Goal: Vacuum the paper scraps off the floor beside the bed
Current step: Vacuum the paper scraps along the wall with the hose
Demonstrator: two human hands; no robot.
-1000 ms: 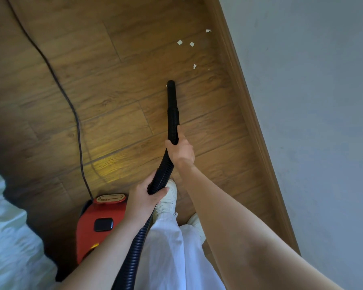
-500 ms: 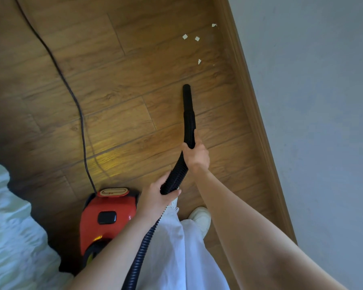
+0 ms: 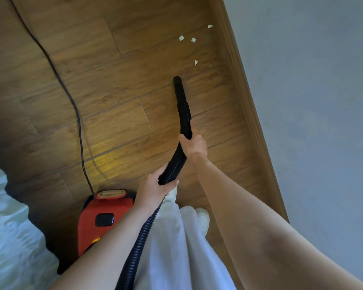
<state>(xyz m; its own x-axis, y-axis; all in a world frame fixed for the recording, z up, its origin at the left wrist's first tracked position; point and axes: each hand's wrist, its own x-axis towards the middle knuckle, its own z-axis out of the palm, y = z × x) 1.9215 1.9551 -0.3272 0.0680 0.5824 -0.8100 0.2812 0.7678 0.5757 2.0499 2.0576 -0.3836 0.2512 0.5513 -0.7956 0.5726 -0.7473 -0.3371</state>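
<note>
Paper scraps (image 3: 193, 39) lie beyond the nozzle (image 3: 179, 86), vacuum (image 3: 105, 218) left, wall (image 3: 312, 101) right.

No readable text, brand, number or sign anywhere in view, red vacuum cleaner (image 3: 105, 218) carries a beige oval panel with a faint outline and a black button, neither showing legible lettering

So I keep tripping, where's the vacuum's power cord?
In the head view the power cord crosses the floor left of the hose, down to the red vacuum.
</note>
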